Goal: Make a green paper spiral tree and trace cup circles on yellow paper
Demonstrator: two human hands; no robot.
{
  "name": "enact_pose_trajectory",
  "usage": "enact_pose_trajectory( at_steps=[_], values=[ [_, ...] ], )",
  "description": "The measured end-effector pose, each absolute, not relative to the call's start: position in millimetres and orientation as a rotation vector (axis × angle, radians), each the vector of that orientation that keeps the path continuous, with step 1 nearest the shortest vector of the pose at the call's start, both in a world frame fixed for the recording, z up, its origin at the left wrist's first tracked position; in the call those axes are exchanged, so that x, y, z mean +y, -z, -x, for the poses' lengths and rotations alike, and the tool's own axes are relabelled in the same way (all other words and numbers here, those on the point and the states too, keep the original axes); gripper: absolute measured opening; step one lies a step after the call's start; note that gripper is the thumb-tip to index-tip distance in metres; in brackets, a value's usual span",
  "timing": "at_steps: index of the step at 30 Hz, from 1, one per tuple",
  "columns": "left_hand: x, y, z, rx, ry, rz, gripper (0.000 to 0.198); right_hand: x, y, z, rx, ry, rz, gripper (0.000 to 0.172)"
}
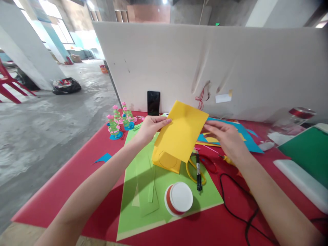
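A yellow sheet [183, 128] hangs tilted above the table between my two hands. My left hand [153, 127] pinches its left edge, thumb on the front. At its right edge is my right hand [222, 133], with fingers closed on the paper and their tips partly behind it. Below lies another yellow piece with a drawn circle [167, 162], partly covered by the sheet. Both are over a green sheet [128, 205]. Yellow-handled scissors [204, 178] and a black pen [199, 177] lie to the right, and a white-lidded tub [181, 197] stands nearer to me.
Small green and pink paper trees [114, 126] stand at the left. A phone [153, 102] leans on the white panel [164, 58]. Blue sheets [251, 141], a black cable [234, 212] and a green board [307, 150] are at the right.
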State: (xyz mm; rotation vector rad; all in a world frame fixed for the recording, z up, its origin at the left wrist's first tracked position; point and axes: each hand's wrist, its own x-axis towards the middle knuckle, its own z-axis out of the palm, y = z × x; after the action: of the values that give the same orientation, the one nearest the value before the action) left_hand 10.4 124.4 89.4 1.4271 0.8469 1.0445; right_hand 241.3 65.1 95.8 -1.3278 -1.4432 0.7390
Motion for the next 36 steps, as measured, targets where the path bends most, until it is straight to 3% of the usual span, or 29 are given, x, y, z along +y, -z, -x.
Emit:
enact_pose_trajectory(
  at_steps=[4, 8, 15, 20, 30, 36],
  values=[
    [125, -95, -6, 0.899, -0.920, -1.557, 0.029, 68, -124, -242, -1.546, -0.346, 1.288, 0.029],
    [125, -110, -11, 0.923, -0.770, -1.734, 0.025, 74, -164, -225, -1.954, -0.347, 1.298, 0.015],
    [126, -136, -15, 0.946, -0.553, -2.020, 0.024, 98, -188, -211, -2.450, -0.220, 1.484, 0.030],
    [124, -144, -16, 0.914, -0.509, -2.171, 0.022, 104, -182, -205, -2.632, -0.386, 1.383, 0.023],
    [123, -142, -11, 0.927, -0.415, -2.097, 0.022, 111, -181, -227, -2.538, -0.903, 1.315, 0.024],
    [148, -111, 38, 0.930, -0.386, -1.893, 0.025, 116, -175, -280, -2.282, -0.779, 1.626, 0.023]
  ],
)
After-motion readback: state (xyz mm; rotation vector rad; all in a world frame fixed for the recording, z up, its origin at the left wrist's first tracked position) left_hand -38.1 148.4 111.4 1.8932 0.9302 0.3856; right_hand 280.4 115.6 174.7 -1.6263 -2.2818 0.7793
